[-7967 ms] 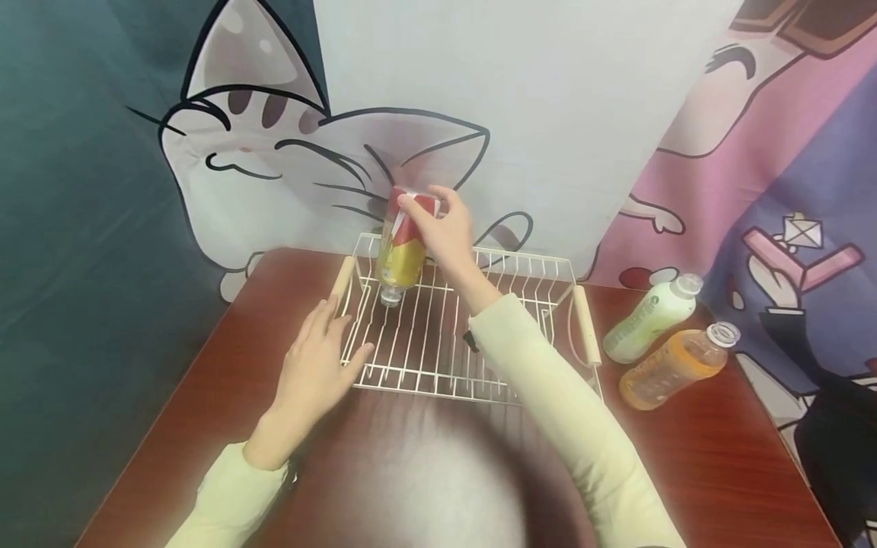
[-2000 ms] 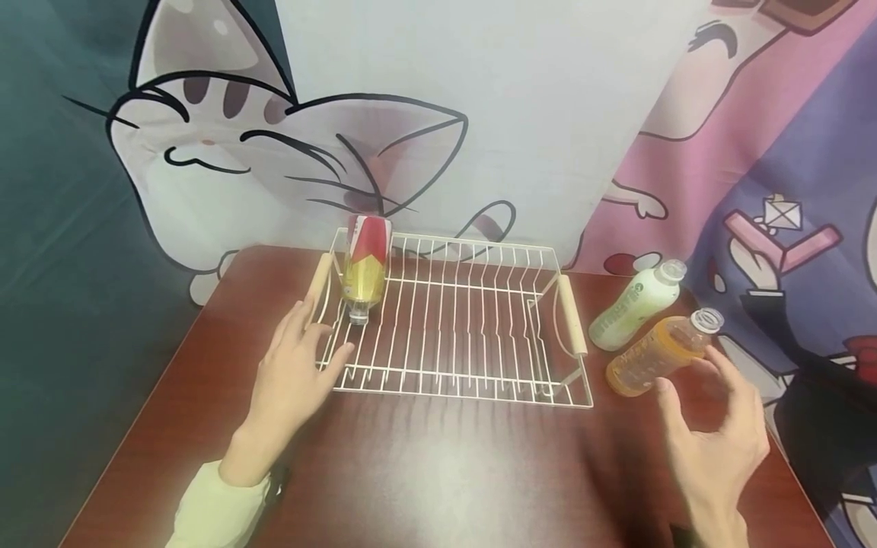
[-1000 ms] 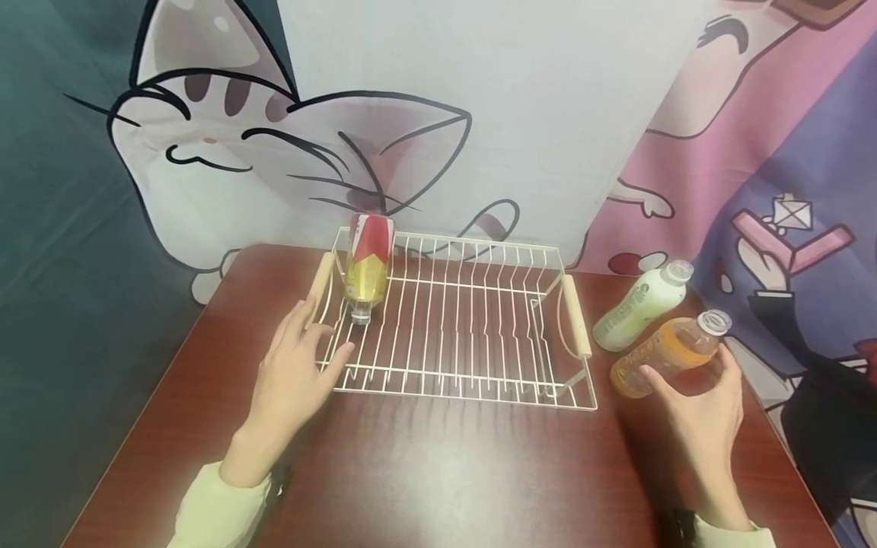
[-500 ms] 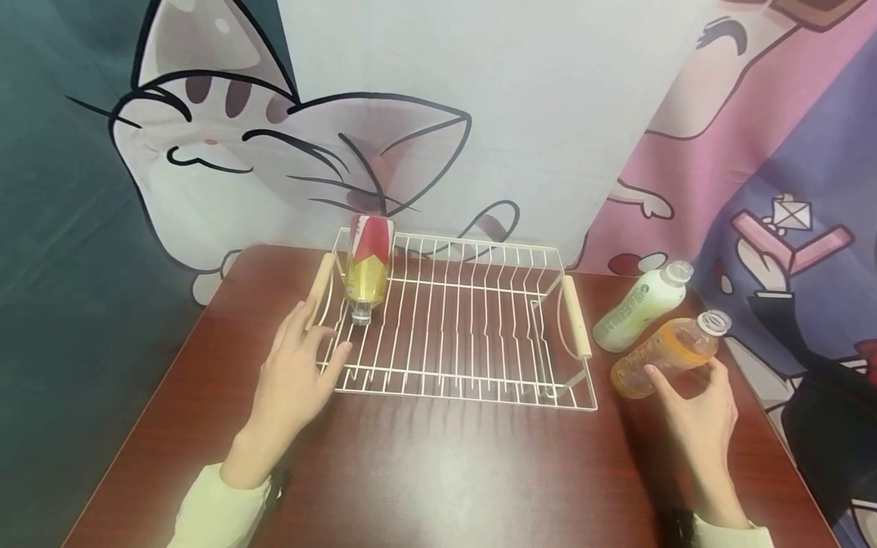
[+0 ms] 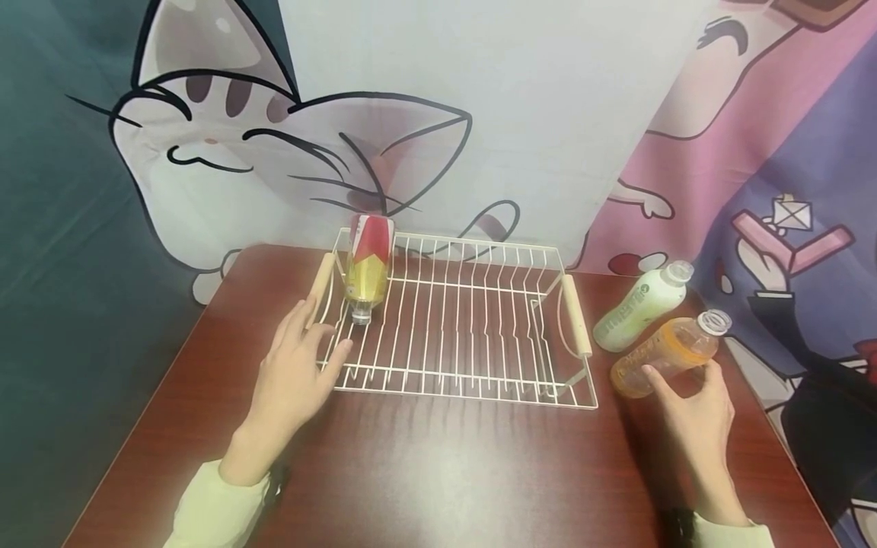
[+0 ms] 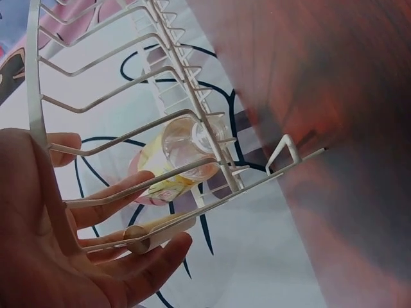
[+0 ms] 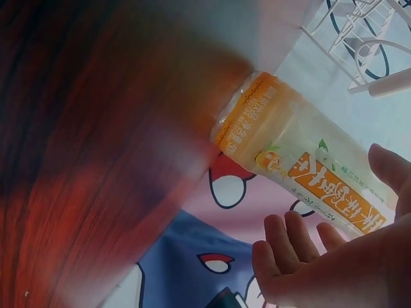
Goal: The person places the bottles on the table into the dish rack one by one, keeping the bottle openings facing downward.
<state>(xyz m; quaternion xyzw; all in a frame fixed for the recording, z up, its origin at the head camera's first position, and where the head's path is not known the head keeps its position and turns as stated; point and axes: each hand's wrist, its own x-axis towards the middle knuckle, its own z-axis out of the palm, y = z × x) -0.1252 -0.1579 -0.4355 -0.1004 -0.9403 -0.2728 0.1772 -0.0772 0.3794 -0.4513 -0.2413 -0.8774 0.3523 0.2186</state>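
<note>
My right hand (image 5: 699, 422) holds an orange-labelled drink bottle (image 5: 661, 358), which stands on the table right of a white wire dish rack (image 5: 445, 374). In the right wrist view the thumb (image 7: 387, 168) lies along one side of this bottle (image 7: 308, 154) and the index finger meets the other, while the remaining fingers stand off it. My left hand (image 5: 291, 380) rests at the rack's left wooden handle (image 5: 323, 275), its fingers loosely extended and the thumb apart. Inside the rack's left end, a red-and-yellow bottle (image 5: 368, 262) stands upside down, neck among the wires.
Just behind the orange bottle stands a pale green bottle (image 5: 640, 306). The rack's right wooden handle (image 5: 576, 316) is beside both bottles. A cartoon-printed cloth (image 5: 534, 114) hangs behind the dark red table (image 5: 438, 472).
The red-and-yellow bottle has been left in the rack by my right hand, which has moved right and closed around the orange bottle. During the last half second almost nothing moves.
</note>
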